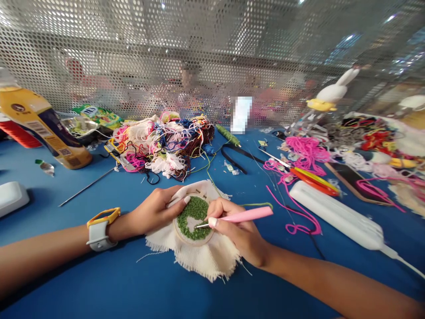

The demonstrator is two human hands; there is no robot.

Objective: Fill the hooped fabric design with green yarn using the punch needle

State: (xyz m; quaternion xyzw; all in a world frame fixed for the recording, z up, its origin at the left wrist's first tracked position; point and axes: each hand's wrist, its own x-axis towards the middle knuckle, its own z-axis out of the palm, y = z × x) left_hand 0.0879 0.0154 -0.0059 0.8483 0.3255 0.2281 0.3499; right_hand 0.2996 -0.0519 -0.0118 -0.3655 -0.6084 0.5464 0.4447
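The hoop lies in the middle foreground, between the two hands, its round face turned up and cloth spilling past its 6 o'clock rim onto the tabletop.

The right hand has its grip closed on the pink pen, pinching it low down with thumb and fingers. The pen's long axis runs nearly crosswise: back end toward 3 o'clock, slightly raised in the view, metal tip toward 9 o'clock.

The relation that counts is tip to bare patch. From the right hand's grip, the patch lies at 9 o'clock, just beyond the tip, with green loops around it. The tip sits by the patch's 4 o'clock side; whether it touches or enters the weave, I cannot tell.

The left hand has its grip around the hoop's 10 o'clock side, thumb laid over the loops; its fingers underneath are hidden. Both hands are near the patch, but the pen tip is nearest.

Green yarn shows at the pen's 3 o'clock end, and the green bundle lies well apart, toward 1 o'clock from the hoop.
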